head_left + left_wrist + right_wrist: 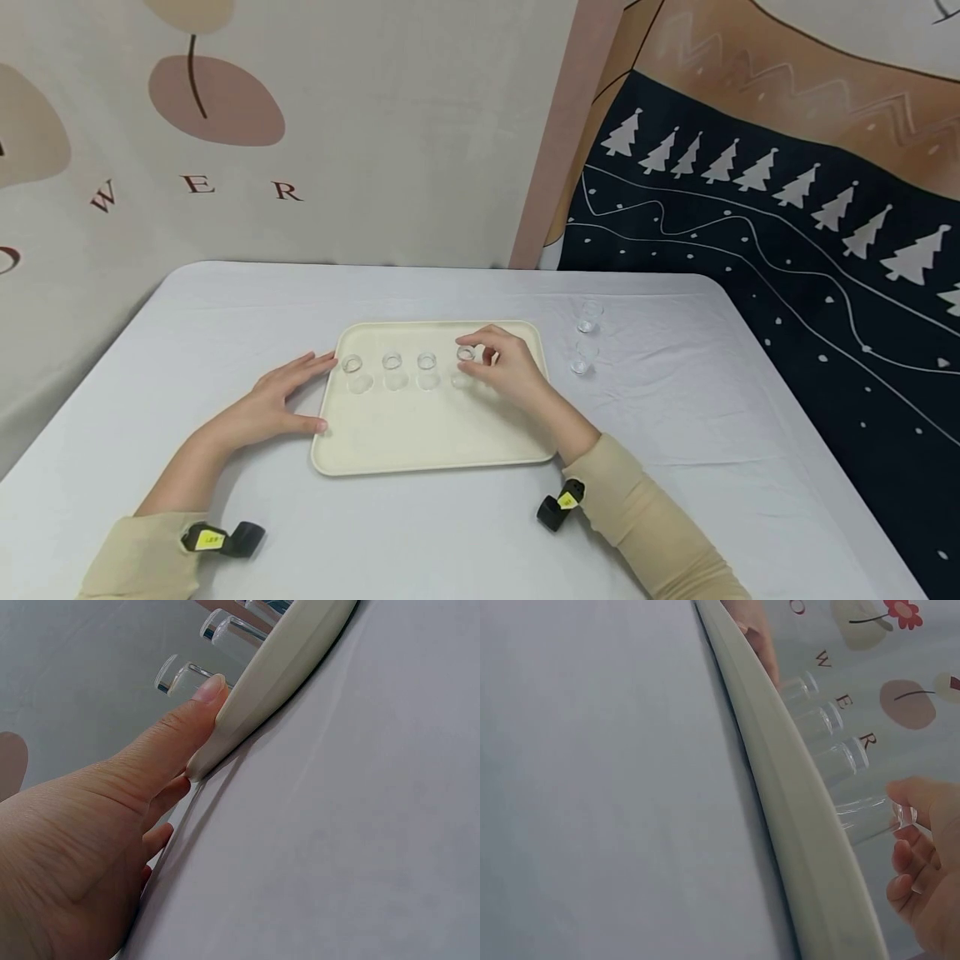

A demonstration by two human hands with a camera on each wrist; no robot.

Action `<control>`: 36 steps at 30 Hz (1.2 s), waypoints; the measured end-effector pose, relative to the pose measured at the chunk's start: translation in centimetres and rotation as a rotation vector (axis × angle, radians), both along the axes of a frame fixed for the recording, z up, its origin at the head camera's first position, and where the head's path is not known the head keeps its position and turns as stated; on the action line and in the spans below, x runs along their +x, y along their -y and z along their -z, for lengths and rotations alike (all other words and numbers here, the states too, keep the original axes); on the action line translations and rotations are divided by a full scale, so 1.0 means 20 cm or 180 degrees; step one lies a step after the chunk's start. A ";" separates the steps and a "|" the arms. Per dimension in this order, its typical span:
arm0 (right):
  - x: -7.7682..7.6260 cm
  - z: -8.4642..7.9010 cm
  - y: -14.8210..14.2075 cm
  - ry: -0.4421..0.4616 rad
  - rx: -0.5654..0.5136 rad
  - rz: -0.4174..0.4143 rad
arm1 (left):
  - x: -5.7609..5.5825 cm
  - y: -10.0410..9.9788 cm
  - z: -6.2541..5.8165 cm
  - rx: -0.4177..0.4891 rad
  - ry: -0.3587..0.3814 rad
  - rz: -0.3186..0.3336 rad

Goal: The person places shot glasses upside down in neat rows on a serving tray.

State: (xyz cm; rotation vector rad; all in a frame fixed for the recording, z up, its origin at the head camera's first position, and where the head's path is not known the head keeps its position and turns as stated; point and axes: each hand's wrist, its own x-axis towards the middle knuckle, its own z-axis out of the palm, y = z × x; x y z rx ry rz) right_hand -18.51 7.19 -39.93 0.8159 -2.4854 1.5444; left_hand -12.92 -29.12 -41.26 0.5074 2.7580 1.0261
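Head view: held glass (466,354) at the fingertips of the right hand (512,368), ahead and leftward of the palm, last at the right of a row on the tray (435,433); long axis about vertical, apparently thick end up. Right hand nearer; left hand (262,410) at the tray's opposite edge. Condition: right hand, thumb and forefinger pinching the glass's upper end; left hand, fingers extended and spread, thumb and fingertips touching the tray's left edge, no glass in it. Contact of the held glass's lower end with the tray: cannot be told. Count: glasses, six, clear, comprising one held, three row glasses (392,362) left of it, two loose glasses (586,326) standing on the table (420,533) right of the tray, apparently thick end down; tray, one, cream; hands, two.
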 end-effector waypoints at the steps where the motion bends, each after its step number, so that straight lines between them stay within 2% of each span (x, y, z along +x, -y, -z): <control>1: 0.00 0.00 0.00 0.0009 0.0013 -0.0005 | 0.00 0.00 0.00 -0.0002 0.0003 -0.0001; 11: 0.01 0.01 0.02 0.0087 0.0058 -0.0087 | 0.00 0.00 0.00 0.0008 -0.0033 0.0024; 23: 0.02 0.01 0.03 0.0140 0.0167 -0.0065 | -0.01 0.00 0.01 -0.0018 -0.0134 0.0087; 36: 0.05 -0.05 -0.07 0.0096 0.0222 0.0034 | -0.01 0.00 0.00 -0.0024 -0.0094 0.0054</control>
